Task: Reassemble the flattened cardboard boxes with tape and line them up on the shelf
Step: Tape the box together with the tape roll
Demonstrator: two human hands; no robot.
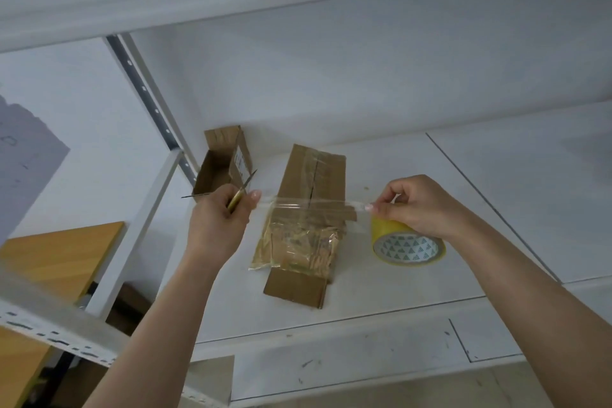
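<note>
Between left hand (221, 216) and right hand (418, 205) | tape strip (311, 203) | above flattened box (306, 225)

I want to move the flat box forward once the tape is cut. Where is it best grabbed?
Take the flattened box by its near end, the bare cardboard below the crinkled film, coming from the front of the shelf. That end lies nearest the shelf edge, nothing covers it, and it sits clear of the stretched tape strip and tape roll.
</note>
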